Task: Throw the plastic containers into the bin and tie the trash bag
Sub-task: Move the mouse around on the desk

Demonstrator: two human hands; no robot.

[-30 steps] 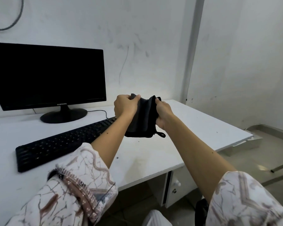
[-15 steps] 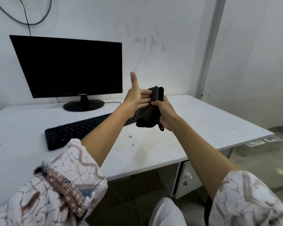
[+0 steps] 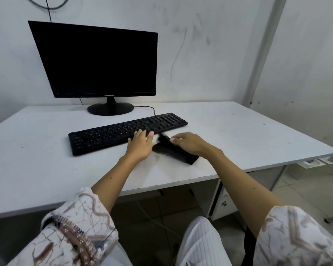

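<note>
Black flat-screen monitor (image 3: 96, 62): standing dark at the back left of the white desk (image 3: 248, 131); you are not touching it.

Black full-size keyboard (image 3: 112, 134): lying slantwise in front of the monitor, its near edge just beside your left fingers.

Left hand (image 3: 140, 144): you are holding it flat, palm down, fingers straight and spread over the desk at the keyboard's right end. It is gripping nothing. Whether the fingertips are touching the keys, you cannot tell; the frame is blurred there.

Folded black plastic trash bag (image 3: 175, 150): this is the task's thing in view. It is lying on the desk between your hands, a long flat bundle running from under your right fingers down toward the desk's near edge. Judging by the look, it is going to handle light, soft and slick, with no stiffness of its own; layers will be clinging together. Take it at a loose corner or the open hem, pinching one layer and rubbing it apart, rather than grabbing the whole fold.

Right hand (image 3: 190, 144): you are resting it palm down on the far end of the bag, fingers nearly straight, pressing rather than clenching. No pinch is showing, though motion blur is softening the fingertips.

Plastic containers, bin: neither is showing here.
</note>
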